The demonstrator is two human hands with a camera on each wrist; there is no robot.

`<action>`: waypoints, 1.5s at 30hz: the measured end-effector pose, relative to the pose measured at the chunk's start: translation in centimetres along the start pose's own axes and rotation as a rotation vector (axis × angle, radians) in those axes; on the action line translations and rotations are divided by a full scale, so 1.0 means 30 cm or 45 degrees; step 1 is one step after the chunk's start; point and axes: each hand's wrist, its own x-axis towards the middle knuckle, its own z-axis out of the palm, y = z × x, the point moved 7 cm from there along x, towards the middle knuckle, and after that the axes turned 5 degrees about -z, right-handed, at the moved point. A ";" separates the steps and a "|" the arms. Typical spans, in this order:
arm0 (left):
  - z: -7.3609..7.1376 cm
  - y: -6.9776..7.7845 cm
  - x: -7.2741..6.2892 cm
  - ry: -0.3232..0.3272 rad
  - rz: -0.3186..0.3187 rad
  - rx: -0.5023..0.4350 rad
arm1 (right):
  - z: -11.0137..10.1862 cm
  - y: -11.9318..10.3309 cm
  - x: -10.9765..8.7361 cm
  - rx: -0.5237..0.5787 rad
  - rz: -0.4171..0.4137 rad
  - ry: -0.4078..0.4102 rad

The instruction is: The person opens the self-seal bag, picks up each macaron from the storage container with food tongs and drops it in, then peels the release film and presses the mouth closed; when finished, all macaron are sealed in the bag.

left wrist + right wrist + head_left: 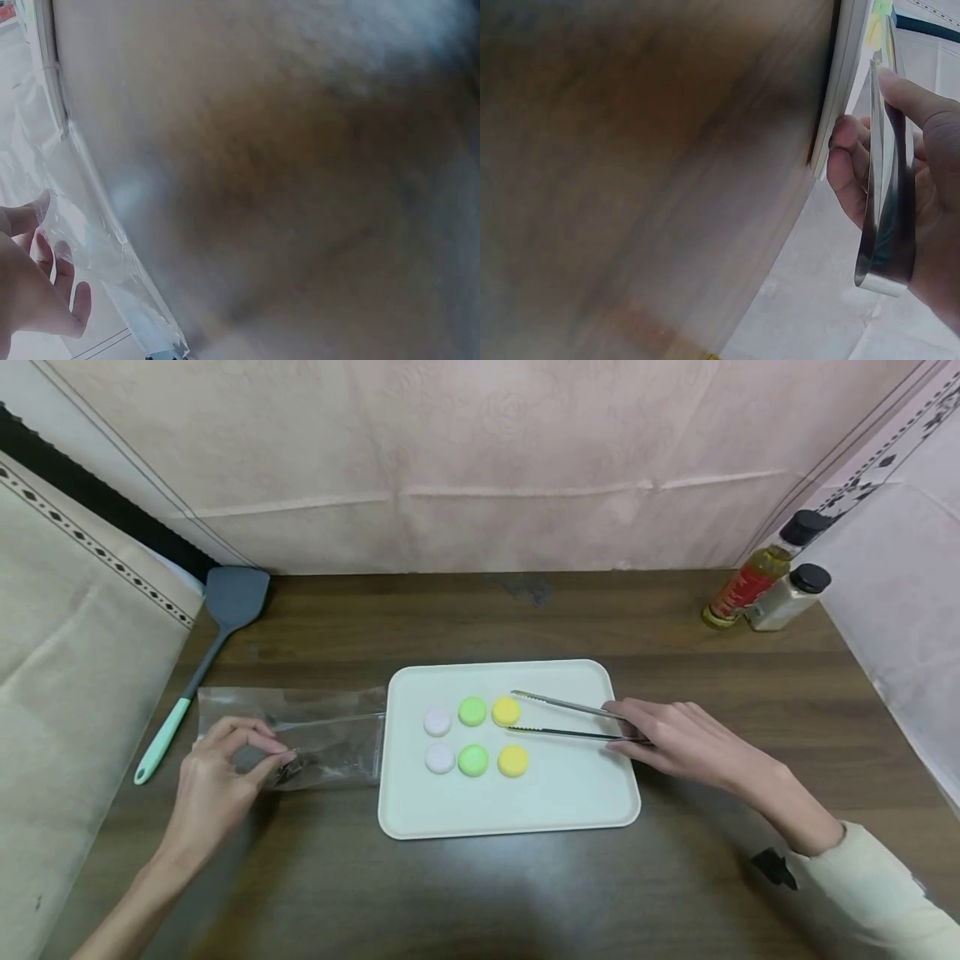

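My right hand (pixel 678 739) holds a pair of metal tongs (pixel 889 225) over the white tray (pixel 555 806). The tong tips are spread on either side of a yellow disc (pixel 506 711) in the back row. Two rows of small round discs lie on the tray: a white one (pixel 437 722), a green one (pixel 472 711) and the yellow one behind, with white (pixel 440 757), green (pixel 473 760) and yellow (pixel 513 761) in front. Left of the tray, my left hand (pixel 225 764) pinches the edge of a clear plastic bag (pixel 337 747) between thumb and fingers.
A grey spatula (pixel 236 597) with a mint handle lies at the left table edge. An oil bottle (pixel 742 589) and a black-capped jar (pixel 783 602) stand at the back right. Pale cloth (pixel 487 468) hangs behind the wooden table (pixel 480 902).
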 end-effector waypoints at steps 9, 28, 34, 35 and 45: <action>-0.002 -0.011 0.001 -0.018 -0.057 -0.027 | 0.013 0.006 0.022 0.044 0.039 -0.111; -0.002 -0.033 -0.018 0.010 -0.129 -0.013 | -0.005 0.006 0.040 0.088 0.020 -0.107; -0.011 -0.045 -0.017 0.010 -0.210 -0.035 | -0.030 -0.035 0.074 0.179 -0.011 -0.075; -0.011 -0.047 -0.017 0.007 -0.222 -0.033 | -0.032 -0.047 0.086 0.209 -0.018 -0.077; 0.002 -0.054 -0.005 -0.017 -0.231 -0.114 | -0.022 -0.194 0.249 0.253 -0.137 -0.097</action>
